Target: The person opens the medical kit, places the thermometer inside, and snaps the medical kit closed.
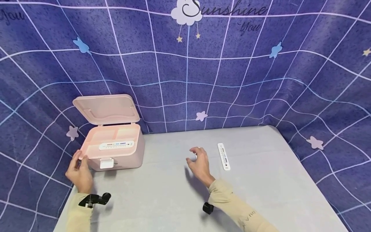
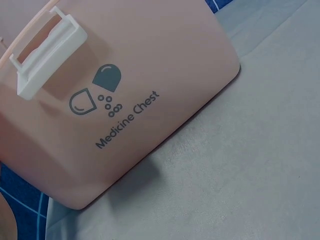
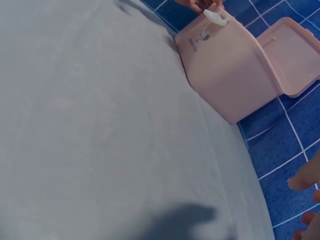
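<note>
A pink medicine chest (image 1: 134,162) stands at the left of the table with its lid (image 1: 111,109) raised. Its front carries a white latch (image 2: 52,55) and the words Medicine Chest. My left hand (image 1: 79,174) holds the chest's front left corner, thumb in front and fingers at the side. Across the pink divided tray (image 1: 99,133) at the top lies a white thermometer (image 1: 117,145) with a printed scale. My right hand (image 1: 200,162) hovers over the table with fingers loosely curved, holding nothing. Just right of it, a similar white strip thermometer (image 1: 223,157) lies on the table.
A pale grey cloth covers the table (image 1: 162,196). Behind and on both sides hangs a blue curtain (image 1: 174,71) with white lines and stars. Each wrist wears a black camera mount (image 1: 94,199).
</note>
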`<state>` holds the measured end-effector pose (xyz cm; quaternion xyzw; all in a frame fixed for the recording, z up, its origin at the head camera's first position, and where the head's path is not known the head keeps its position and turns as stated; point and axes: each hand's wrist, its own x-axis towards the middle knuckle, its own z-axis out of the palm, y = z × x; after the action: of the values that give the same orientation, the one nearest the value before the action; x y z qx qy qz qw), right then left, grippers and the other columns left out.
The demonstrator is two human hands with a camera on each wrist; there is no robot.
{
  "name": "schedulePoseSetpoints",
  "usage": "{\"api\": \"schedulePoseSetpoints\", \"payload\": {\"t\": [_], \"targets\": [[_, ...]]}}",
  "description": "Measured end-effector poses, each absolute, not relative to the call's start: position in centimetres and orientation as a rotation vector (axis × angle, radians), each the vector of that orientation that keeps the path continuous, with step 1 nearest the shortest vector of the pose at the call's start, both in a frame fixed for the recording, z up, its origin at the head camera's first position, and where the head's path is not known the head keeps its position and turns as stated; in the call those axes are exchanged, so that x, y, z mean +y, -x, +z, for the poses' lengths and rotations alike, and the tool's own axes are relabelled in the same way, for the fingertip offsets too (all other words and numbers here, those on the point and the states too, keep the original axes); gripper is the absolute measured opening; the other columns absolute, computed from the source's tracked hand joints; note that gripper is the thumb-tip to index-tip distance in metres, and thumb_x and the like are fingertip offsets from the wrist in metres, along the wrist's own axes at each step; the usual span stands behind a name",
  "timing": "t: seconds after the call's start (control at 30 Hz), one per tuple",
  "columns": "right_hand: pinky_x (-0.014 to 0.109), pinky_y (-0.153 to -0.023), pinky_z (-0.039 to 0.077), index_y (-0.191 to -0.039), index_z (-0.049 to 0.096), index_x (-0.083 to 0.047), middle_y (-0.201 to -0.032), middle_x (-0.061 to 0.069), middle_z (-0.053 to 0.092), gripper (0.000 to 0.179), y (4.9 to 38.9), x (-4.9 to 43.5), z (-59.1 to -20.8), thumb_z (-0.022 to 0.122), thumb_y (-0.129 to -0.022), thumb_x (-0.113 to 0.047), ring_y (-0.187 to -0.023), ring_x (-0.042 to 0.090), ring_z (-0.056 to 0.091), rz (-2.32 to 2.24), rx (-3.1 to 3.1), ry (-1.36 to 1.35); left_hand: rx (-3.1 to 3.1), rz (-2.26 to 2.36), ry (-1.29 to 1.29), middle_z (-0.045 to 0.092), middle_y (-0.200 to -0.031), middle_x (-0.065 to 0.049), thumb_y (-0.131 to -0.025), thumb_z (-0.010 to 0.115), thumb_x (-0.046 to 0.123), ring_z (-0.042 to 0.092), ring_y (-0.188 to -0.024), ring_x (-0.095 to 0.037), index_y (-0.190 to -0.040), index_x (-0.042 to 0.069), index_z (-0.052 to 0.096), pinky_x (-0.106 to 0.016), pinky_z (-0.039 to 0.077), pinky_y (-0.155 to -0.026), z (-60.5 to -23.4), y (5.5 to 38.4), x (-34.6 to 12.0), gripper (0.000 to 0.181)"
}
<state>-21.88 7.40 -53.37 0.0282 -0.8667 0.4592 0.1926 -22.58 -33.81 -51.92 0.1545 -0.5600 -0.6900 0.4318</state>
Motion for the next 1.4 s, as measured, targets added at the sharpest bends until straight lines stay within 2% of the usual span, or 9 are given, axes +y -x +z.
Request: {"api": "schedulePoseSetpoints", "payload": {"t": [0.2, 0.6, 0.83, 1.07, 1.4], "targets": [[0.043, -0.083, 0.046, -0.102, 0.066, -0.004, -0.100, 0.011, 0.059, 0.037, 21.3, 8.0, -54.3, 0.078, -0.068, -0.005, -0.099, 0.028, 0.052, 1.261, -2.454, 0.003, -1.445, -1.712, -0.389, 0.059, -0.126, -0.016, -0.082, 0.064, -0.008, 0.052, -0.119, -0.021, -0.116, -0.008, 0.063, -0.020, 0.044, -0.094, -51.7, 22.3, -33.6, 0.033], [0.043, -0.076, 0.046, -0.108, 0.063, -0.001, -0.101, 0.014, 0.055, 0.045, 20.9, 8.7, -55.4, 0.079, -0.065, -0.004, -0.095, 0.029, 0.049, 1.213, -2.488, 0.107, -1.448, -1.707, -0.395, 0.058, -0.127, -0.016, -0.083, 0.064, -0.007, 0.051, -0.119, -0.021, -0.116, -0.007, 0.063, -0.020, 0.043, -0.096, -51.4, 22.2, -33.9, 0.033], [0.044, -0.076, 0.047, -0.112, 0.058, 0.002, -0.101, 0.016, 0.051, 0.054, 20.9, 8.9, -56.5, 0.078, -0.062, -0.003, -0.094, 0.029, 0.046, 1.187, -2.544, 0.191, -1.469, -1.674, -0.386, 0.057, -0.127, -0.018, -0.083, 0.063, -0.008, 0.051, -0.119, -0.022, -0.115, -0.009, 0.063, -0.028, 0.040, -0.102, -51.5, 22.1, -34.1, 0.032], [0.044, -0.078, 0.047, -0.113, 0.054, 0.010, -0.094, 0.016, 0.051, 0.057, 20.8, 9.1, -57.7, 0.077, -0.062, 0.000, -0.087, 0.029, 0.049, 1.196, -2.619, 0.211, -1.474, -1.674, -0.391, 0.057, -0.128, -0.018, -0.083, 0.064, -0.007, 0.051, -0.119, -0.021, -0.114, -0.008, 0.064, -0.029, 0.039, -0.103, -51.5, 21.9, -34.4, 0.032], [0.037, -0.067, 0.047, -0.101, 0.060, 0.010, -0.082, 0.011, 0.053, 0.046, 20.4, 10.0, -58.1, 0.078, -0.060, -0.001, -0.073, 0.022, 0.050, 1.165, -2.628, 0.160, -1.488, -1.677, -0.354, 0.056, -0.127, -0.023, -0.082, 0.063, -0.009, 0.051, -0.119, -0.023, -0.115, -0.011, 0.062, -0.028, 0.040, -0.101, -51.6, 22.1, -34.0, 0.032]]}}
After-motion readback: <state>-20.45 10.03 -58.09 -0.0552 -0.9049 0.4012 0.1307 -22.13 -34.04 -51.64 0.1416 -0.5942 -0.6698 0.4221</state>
